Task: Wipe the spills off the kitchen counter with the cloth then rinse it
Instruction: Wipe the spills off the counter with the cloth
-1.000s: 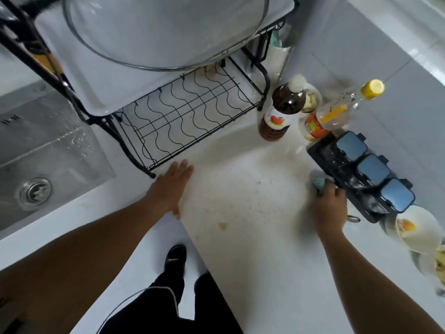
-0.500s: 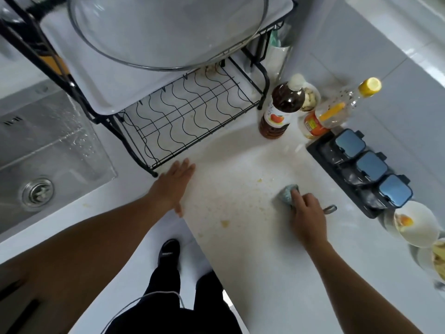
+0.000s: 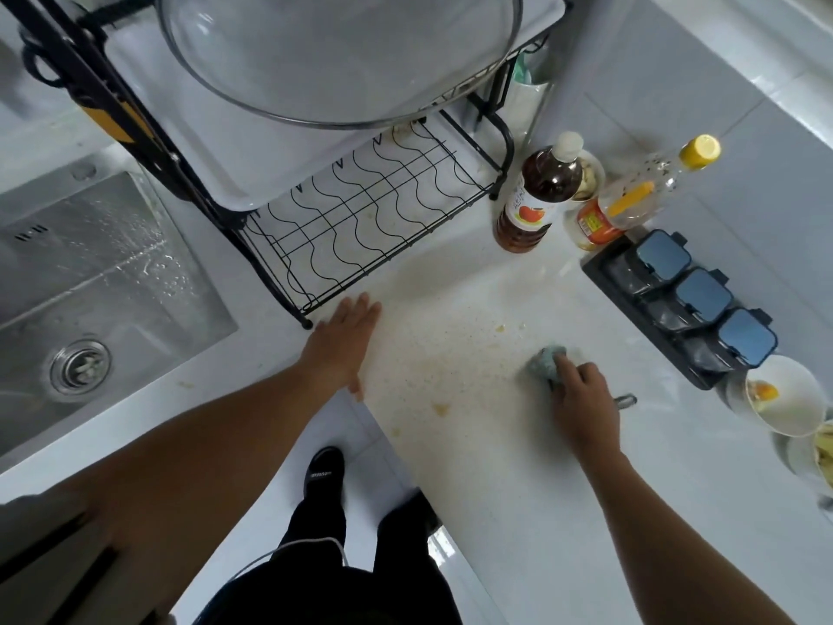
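Right of the dish rack (image 3: 360, 236) the right hand (image 3: 583, 403) clutches the cloth (image 3: 543, 360) on the counter (image 3: 518, 489), the left hand (image 3: 342, 345) flat just beside that rack — stains (image 3: 439, 408) lie between, wiping looks unfinished, rinsing untouched.

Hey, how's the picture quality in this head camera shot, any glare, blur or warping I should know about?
Head view: wide-angle warping bends the black wire dish rack and the white speckled counter edges; glare streaks the wet stainless steel sink; the light is soft and diffuse, with only a faint shadow by the right hand on the blue-green cloth; detail is slightly soft overall.
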A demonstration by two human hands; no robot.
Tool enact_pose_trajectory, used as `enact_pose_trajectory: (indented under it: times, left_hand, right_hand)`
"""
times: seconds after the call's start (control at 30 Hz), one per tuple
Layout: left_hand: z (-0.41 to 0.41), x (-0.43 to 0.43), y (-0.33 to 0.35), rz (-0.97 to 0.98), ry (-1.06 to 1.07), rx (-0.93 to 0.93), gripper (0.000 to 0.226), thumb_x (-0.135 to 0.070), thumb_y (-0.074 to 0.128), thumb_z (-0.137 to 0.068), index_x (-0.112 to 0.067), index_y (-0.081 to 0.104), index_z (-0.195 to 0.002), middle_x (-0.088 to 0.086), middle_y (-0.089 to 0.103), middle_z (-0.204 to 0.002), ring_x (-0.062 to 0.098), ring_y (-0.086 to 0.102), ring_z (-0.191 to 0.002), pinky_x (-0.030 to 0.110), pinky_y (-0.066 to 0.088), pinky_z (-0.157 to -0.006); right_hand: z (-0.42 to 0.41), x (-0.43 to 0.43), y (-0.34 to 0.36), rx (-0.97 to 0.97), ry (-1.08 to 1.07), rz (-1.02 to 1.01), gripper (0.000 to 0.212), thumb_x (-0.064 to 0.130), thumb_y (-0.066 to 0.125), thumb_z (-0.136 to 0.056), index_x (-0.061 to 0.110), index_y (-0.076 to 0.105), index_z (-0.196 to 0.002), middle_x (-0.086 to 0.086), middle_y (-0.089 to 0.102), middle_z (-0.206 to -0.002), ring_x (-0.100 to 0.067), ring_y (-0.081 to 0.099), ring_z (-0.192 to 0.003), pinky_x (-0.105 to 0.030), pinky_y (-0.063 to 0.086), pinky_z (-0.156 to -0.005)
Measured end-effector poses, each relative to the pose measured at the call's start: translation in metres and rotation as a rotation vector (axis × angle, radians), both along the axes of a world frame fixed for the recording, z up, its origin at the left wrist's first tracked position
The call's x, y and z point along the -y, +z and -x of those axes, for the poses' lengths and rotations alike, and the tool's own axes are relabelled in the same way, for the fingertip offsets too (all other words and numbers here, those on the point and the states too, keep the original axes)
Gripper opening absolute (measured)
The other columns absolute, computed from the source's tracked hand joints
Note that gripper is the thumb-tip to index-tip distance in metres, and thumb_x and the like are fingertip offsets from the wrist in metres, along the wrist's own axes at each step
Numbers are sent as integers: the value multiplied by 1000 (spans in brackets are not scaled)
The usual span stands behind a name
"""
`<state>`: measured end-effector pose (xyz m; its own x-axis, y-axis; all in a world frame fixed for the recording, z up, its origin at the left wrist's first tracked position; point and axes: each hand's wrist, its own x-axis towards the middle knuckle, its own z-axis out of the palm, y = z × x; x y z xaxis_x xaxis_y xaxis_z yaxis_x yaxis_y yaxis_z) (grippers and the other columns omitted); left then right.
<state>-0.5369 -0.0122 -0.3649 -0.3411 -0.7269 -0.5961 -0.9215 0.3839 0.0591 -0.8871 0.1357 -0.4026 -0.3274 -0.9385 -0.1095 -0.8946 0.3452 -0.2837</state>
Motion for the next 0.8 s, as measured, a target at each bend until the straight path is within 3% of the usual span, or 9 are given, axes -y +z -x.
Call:
enact_pose_trajectory:
  times: [0.07,0.1,0.27,0.4,0.43,0.57,0.63,0.77,0.8]
  left_hand:
    - [0,0,-2,-1,-3,-2,152,-34,96,-57,-17,-16,-158,7,-24,-165,31,-14,-153,56,19,-120]
    - [0,0,-2,4,-3,-2,152,-34,96,-57,-17,-16,-158,7,-24,-165,31,-14,-153,56,19,-120]
    - [-1,0,-3,13,-21,11,152,-38,95,-57,-16,-17,-157,9,-23,-165,33,-12,-153,56,20,-119]
    - [0,0,-3,16,-25,20,153,-38,96,-56,-16,-16,-157,10,-22,-165,34,-12,-153,57,20,-120]
    - [0,-1,-3,15,-22,19,153,-38,96,-55,-16,-16,-157,10,-22,-165,34,-12,-153,57,21,-120]
    - [0,0,-1,13,-25,20,152,-38,95,-57,-16,-16,-158,10,-22,-165,34,-12,-153,56,20,-119]
    - [0,-1,0,14,-20,19,152,-37,95,-57,-15,-16,-158,10,-22,-165,34,-12,-153,56,20,-120]
    - [1,-1,1,1,-15,22,153,-36,96,-56,-15,-16,-158,10,-23,-165,34,-13,-153,57,20,-121]
    - [1,-1,1,2,-10,18,153,-36,96,-56,-15,-16,-158,10,-23,-165,34,-13,-153,57,20,-121]
  right_hand:
    - [-10,4,2,64,-321,-2,43,14,49,-95,19,51,-137,-16,50,-103,-37,52,-93,-44,51,-68]
    - [-21,3,4,55,-345,13,44,12,49,-94,18,50,-138,-16,50,-101,-37,51,-91,-43,50,-67]
    - [-31,-17,-4,-21,169,64,50,5,66,-84,11,59,-133,-17,53,-97,-38,55,-84,-40,50,-56]
    - [-27,-16,-3,57,-349,24,47,12,52,-93,18,50,-140,-15,49,-102,-37,51,-94,-43,50,-67]
    - [-37,-18,-2,41,-354,34,48,10,52,-93,17,49,-140,-16,49,-101,-37,51,-92,-42,50,-66]
    - [-58,-34,-4,-69,182,76,53,5,69,-81,10,57,-132,-15,54,-95,-33,54,-81,-34,44,-59]
    - [-50,-38,-4,-91,268,62,53,7,72,-81,10,58,-132,-13,54,-96,-33,54,-81,-33,43,-57]
    - [-60,-36,-4,57,-312,21,47,10,57,-92,13,53,-139,-16,52,-101,-36,52,-92,-40,45,-66]
    - [-71,-36,-2,49,-341,36,49,7,58,-90,11,53,-138,-18,52,-99,-37,52,-91,-42,47,-66]
